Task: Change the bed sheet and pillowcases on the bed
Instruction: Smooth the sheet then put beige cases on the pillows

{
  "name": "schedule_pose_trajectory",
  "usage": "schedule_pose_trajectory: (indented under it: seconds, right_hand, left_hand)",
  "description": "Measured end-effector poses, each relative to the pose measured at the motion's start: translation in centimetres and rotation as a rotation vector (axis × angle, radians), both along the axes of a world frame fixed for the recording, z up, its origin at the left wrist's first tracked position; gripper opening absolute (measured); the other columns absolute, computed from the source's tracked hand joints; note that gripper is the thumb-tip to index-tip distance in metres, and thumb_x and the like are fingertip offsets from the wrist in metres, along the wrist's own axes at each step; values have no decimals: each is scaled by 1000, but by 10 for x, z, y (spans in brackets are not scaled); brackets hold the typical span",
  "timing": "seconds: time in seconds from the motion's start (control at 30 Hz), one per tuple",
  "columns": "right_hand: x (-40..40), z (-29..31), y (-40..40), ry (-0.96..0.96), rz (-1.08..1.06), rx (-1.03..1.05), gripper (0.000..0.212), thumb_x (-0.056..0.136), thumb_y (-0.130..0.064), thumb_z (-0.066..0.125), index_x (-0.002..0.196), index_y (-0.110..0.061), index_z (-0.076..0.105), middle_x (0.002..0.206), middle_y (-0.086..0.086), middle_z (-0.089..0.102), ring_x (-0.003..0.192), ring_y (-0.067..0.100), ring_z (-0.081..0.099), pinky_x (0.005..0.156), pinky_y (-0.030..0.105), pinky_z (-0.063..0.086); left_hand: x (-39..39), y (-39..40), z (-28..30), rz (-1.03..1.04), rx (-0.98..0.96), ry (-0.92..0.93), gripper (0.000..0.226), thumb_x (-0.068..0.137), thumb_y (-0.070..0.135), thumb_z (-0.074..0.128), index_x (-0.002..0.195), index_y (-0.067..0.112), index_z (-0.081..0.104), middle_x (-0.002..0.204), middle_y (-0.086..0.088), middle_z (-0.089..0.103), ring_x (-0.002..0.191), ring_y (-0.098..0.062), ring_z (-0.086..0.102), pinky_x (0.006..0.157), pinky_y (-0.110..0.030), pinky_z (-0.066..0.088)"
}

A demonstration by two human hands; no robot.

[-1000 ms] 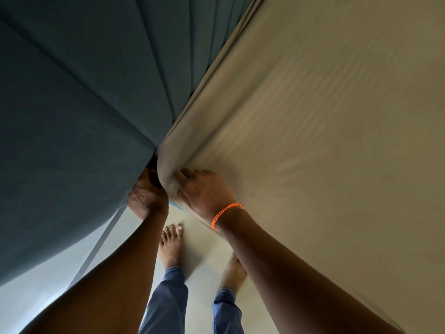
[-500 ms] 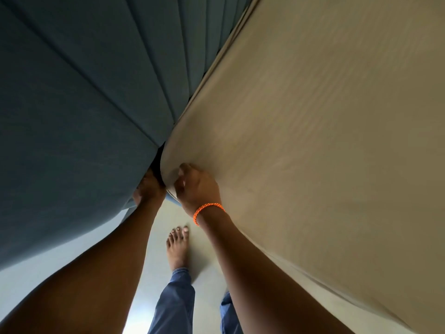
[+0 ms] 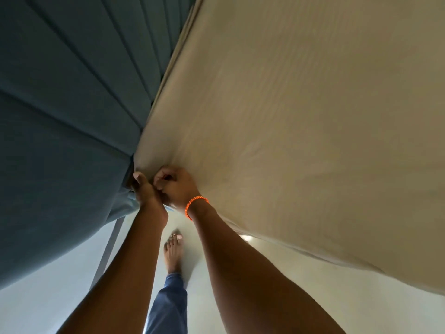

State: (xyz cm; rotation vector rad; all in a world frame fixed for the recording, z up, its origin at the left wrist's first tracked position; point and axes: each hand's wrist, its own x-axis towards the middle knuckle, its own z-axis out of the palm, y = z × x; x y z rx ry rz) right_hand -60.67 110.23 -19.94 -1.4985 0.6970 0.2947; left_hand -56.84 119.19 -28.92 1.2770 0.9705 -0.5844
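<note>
Closest to the camera, two bare arms reach down past a blue trouser leg (image 3: 168,302) and a bare foot (image 3: 173,249) on the pale smooth floor (image 3: 289,297). Half a second ago the foot was a bit further from the bed; now it has stepped in nearer.

A little further on, the two hands meet at the corner of the bed. The right hand (image 3: 177,186), with a bright orange woven band (image 3: 195,205) on its wrist, is now curled into a fist that pinches a fold of the smooth tan bed sheet (image 3: 301,128). Before, its fingers lay flatter on the cloth. The left hand (image 3: 144,191) has come out from the dark gap, and its thumb presses on the sheet corner; I cannot tell what its other fingers hold.

Beyond the hands, the sheet lies stretched over the bed, right beside the dark blue padded ribbed headboard (image 3: 72,104). I think the corner is being pulled tight, so this end is nearly done.
</note>
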Motion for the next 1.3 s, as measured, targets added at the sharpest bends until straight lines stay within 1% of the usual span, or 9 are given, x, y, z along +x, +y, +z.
schedule_pose_trajectory:
  seconds: [0.17, 0.3, 0.47, 0.6, 0.7, 0.8, 0.97, 1.1, 1.3]
  right_hand:
    - [0, 16, -16, 38, -316, 365, 26, 67, 2, 43, 75, -2, 68, 84, 21, 66, 80, 29, 59, 64, 23, 50]
    - [-13, 8, -19, -18, -485, 341, 33, 83, 15, 39, 78, -3, 67, 90, 21, 67, 72, 21, 68, 66, 23, 50]
    - [-31, -4, -2, -57, -597, 383, 40, 92, 15, 36, 73, -7, 62, 95, 23, 67, 65, 10, 70, 64, 20, 52]
    - [-48, 7, -2, -73, -732, 314, 35, 92, 7, 45, 71, -13, 64, 80, 19, 65, 53, 12, 60, 50, 22, 48]
    - [-86, 8, -18, -95, -906, 61, 31, 87, -2, 51, 68, -22, 66, 67, 7, 68, 58, 18, 60, 59, 32, 52]
    - [-143, 15, -52, -44, -988, -163, 20, 80, -16, 48, 72, -23, 66, 65, -3, 66, 64, 26, 63, 62, 50, 58]
    - [-260, 37, -110, -44, -1050, -309, 23, 84, -7, 48, 72, -19, 64, 66, -2, 65, 64, 25, 61, 64, 49, 55]
    - [-364, 46, -147, -3, -1172, -297, 25, 85, -2, 52, 72, -17, 66, 70, -3, 68, 67, 21, 64, 68, 49, 55]
    - [-509, 62, -209, 49, -1290, -247, 29, 89, -2, 52, 73, -19, 68, 71, -2, 70, 66, 23, 66, 64, 52, 57]
  left_hand:
    - [-3, 5, -6, 48, -24, -33, 88, 79, 85, 54, 147, 29, 55, 134, -7, 70, 120, -31, 69, 95, -46, 57]
    - [-3, 1, 29, 24, 68, -18, 76, 94, 76, 47, 155, 31, 46, 151, -1, 55, 129, -32, 57, 110, -55, 45]
    - [8, 5, 23, -43, 182, 18, 69, 104, 68, 34, 156, 25, 46, 158, -3, 49, 141, -31, 49, 102, -46, 49]
    - [-14, -45, 57, -100, 762, -164, 52, 110, 42, 38, 149, 7, 45, 153, -14, 49, 141, -30, 46, 111, -31, 31]
    - [-66, -90, 105, -265, 953, -358, 53, 98, 34, 50, 145, 11, 42, 151, -14, 38, 138, -35, 40, 110, -46, 32]
    - [-123, -120, 120, -428, 922, -558, 44, 92, 24, 56, 135, 15, 52, 144, -13, 44, 130, -35, 45, 108, -50, 35]
    - [-244, -164, 127, -802, 688, -989, 31, 83, 9, 55, 111, 14, 68, 117, -10, 65, 108, -34, 55, 94, -44, 44]
    - [-349, -204, 126, -1044, 389, -909, 25, 85, 9, 51, 94, 27, 67, 98, 5, 70, 97, -27, 64, 87, -44, 53]
    - [-493, -276, 149, -1194, 215, -793, 33, 95, -1, 54, 84, 29, 63, 89, 10, 69, 82, -5, 63, 67, -12, 45]
